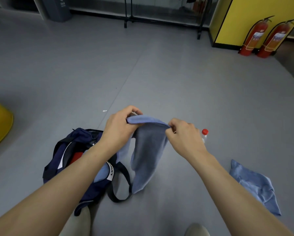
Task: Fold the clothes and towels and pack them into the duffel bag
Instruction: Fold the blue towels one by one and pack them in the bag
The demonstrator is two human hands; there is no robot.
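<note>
**A:** Closest in, the duffel bag [81,135] sits open on the floor, with something red and something pale blue showing inside. Its strap loops out to the right.

**B:** Well right of the bag, a second towel [255,183] lies crumpled on the floor, nobody touching it.

**A:** Now up over the bag's right edge, there's the blue towel [148,150]! The left hand [119,126] has its fingers curled round one top corner. The right hand [185,133] pinches the other corner between thumb and fingers.

**B:** The top edge is stretched across between them and the long axis drops straight down. The tail ends just right of the bag, by the strap loop. I can't tell whether it touches the floor.

**A:** So the bag lies down and left of the hands. The left hand is nearer, with its forearm crossing right above the bag's mouth.

**B:** My read is that the fold isn't finished. It needs halving first, then a short swing left into the bag.

**A:** Farther out, right of the bag, a red-capped bottle [205,133] stands behind the right hand.
</note>
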